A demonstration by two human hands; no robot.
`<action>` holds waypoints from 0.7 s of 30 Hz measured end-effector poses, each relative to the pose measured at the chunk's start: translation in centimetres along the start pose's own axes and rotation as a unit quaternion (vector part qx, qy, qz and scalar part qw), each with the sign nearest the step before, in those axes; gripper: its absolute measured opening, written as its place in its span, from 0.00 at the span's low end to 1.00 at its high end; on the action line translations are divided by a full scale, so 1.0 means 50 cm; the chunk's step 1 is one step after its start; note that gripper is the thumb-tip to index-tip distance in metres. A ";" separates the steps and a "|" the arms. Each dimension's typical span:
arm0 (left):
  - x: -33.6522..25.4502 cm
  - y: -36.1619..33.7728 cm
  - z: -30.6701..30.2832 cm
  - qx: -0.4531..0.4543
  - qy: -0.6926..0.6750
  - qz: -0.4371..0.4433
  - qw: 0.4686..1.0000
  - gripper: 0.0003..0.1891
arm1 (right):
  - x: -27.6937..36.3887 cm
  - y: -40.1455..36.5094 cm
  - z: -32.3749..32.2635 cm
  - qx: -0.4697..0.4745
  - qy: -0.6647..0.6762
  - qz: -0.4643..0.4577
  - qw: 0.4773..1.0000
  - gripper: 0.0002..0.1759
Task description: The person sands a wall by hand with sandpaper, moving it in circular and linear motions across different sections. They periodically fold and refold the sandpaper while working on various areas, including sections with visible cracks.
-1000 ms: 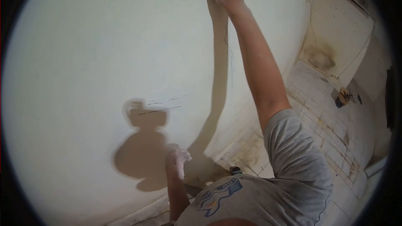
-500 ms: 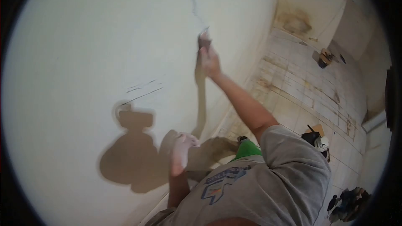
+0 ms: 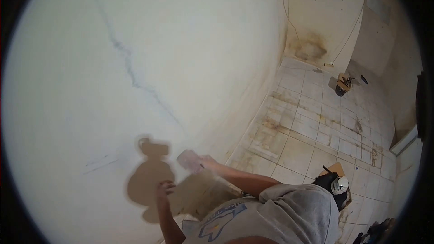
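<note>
My right hand (image 3: 208, 164), smeared by motion, grips a small brownish flat pad (image 3: 189, 160) that resembles folded sandpaper, close to the white wall (image 3: 199, 54). A jagged bluish-grey crack line (image 3: 131, 70) runs down the wall and fades out a little above the pad. Lower and to the left, my left hand (image 3: 165, 190) is held up near the wall with loosely bent fingers apart and nothing in them. Shadows of my head and arms fall on the wall around both hands.
Stained white floor tiles (image 3: 312, 104) stretch along the wall's foot. A bucket with tools (image 3: 342, 86) stands farther back. Near my right side lies a dark bag with a white item (image 3: 332, 183). Dark objects (image 3: 377, 232) lie at lower right. A cable (image 3: 289, 16) hangs in the corner.
My right hand has come down from high on the wall to near waist height, still with the pad. My left hand has shifted lower left. The view has tilted, showing more crack and floor.
</note>
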State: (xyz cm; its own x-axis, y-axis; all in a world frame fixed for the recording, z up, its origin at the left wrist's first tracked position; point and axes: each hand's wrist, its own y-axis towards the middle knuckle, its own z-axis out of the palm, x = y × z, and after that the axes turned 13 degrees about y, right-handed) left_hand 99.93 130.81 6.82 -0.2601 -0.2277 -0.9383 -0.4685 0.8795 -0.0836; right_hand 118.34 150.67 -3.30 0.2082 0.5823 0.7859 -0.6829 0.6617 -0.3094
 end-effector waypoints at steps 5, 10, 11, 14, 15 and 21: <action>0.022 0.009 0.204 0.128 -0.222 -0.058 0.965 0.36 | 0.098 -0.149 0.015 0.196 0.233 0.049 0.951 0.25; -0.102 0.028 0.335 0.057 -0.255 -0.160 0.952 0.33 | 0.209 -0.196 -0.041 0.121 -0.172 -0.024 0.977 0.27; -0.093 0.036 0.345 0.037 -0.263 -0.154 0.952 0.32 | 0.236 -0.200 -0.052 0.111 -0.265 -0.023 0.958 0.29; -0.062 0.031 0.342 0.014 -0.165 -0.105 0.981 0.29 | 0.207 -0.181 -0.081 0.047 -0.491 -0.138 0.859 0.29; -0.057 0.035 0.338 0.080 -0.186 -0.082 0.976 0.29 | 0.197 -0.178 -0.078 0.020 -0.549 -0.195 0.813 0.28; -0.144 0.029 0.278 -0.093 -0.134 -0.052 0.985 0.26 | 0.102 -0.146 -0.101 0.104 -0.470 -0.347 0.805 0.17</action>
State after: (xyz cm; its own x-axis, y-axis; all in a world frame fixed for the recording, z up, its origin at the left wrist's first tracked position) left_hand 112.87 139.53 8.79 0.0174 -0.1723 -0.9849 -0.6340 0.7598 -0.1441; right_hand 127.95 151.20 0.28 0.0350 -0.5723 0.8193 -0.7536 0.5234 0.3977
